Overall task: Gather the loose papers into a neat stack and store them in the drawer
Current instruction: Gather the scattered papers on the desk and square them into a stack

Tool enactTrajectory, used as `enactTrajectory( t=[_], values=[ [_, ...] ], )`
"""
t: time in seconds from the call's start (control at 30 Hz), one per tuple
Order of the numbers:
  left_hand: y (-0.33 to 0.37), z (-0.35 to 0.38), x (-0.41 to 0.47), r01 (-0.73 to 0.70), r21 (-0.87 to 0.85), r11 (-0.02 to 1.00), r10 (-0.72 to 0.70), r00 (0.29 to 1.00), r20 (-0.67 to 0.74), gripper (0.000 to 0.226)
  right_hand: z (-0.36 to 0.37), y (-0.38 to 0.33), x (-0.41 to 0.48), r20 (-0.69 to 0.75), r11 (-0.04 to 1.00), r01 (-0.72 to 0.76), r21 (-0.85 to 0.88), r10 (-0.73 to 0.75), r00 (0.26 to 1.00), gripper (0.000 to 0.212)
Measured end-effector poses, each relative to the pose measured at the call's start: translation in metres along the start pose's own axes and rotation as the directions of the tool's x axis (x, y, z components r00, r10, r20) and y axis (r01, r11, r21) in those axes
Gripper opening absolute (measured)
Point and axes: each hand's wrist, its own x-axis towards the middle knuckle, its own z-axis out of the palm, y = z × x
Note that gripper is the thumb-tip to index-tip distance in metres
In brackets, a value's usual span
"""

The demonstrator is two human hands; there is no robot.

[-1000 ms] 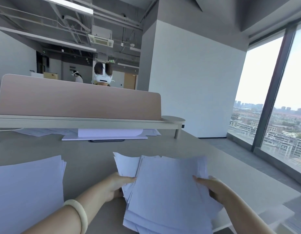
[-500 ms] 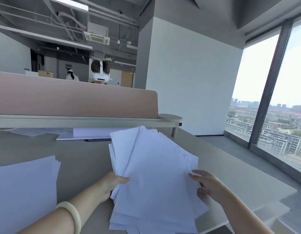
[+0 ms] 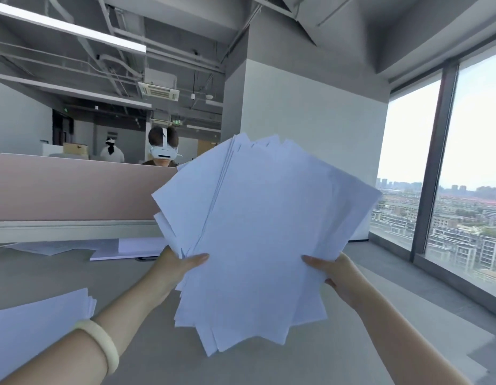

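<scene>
A fanned, uneven bundle of white papers (image 3: 258, 240) stands nearly upright above the grey desk (image 3: 352, 343). My left hand (image 3: 177, 266) grips its left edge with the thumb across the front sheet. My right hand (image 3: 334, 272) grips the right edge the same way. The sheets stick out at different angles at top and bottom. A second pile of white papers (image 3: 38, 326) lies flat on the desk at the lower left. No drawer is in view.
A pink divider panel (image 3: 74, 187) on a low shelf runs across the back of the desk, with more papers (image 3: 124, 245) lying under it. A person wearing a white headset sits behind it. A large window fills the right side.
Both hands have lifted the bundle off the desk and tipped it from lying flat to nearly upright in front of me. The view has tilted upward.
</scene>
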Motion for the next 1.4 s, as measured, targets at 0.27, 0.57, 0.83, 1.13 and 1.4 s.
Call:
enactTrajectory(
  t=[0.27,0.57,0.83,1.13,1.4],
  values=[
    [0.012,-0.013,-0.001,0.001,0.021,1.0,-0.004,0.994,0.114,0.086,0.013,-0.018,-0.003,0.124,0.999,-0.002,-0.051,0.008,0.992,0.078],
    [0.039,-0.015,0.012,-0.08,0.028,0.996,0.078,0.995,0.056,0.047,0.017,-0.033,0.003,0.113,0.995,0.073,-0.07,-0.065,0.991,0.049],
    [0.026,-0.028,0.002,-0.008,0.01,1.0,0.007,0.995,0.104,0.088,0.016,-0.021,0.001,0.146,0.996,0.082,0.044,-0.087,0.985,0.074],
    [0.032,-0.016,0.008,-0.03,0.065,0.997,0.032,0.999,-0.033,0.049,0.029,-0.029,0.007,0.09,0.995,0.09,-0.054,-0.085,0.992,0.056],
    [0.004,-0.022,-0.016,0.092,0.04,0.995,-0.095,0.99,0.106,0.096,0.022,-0.012,-0.003,-0.022,0.99,0.138,0.029,-0.137,0.99,0.076]
  ],
)
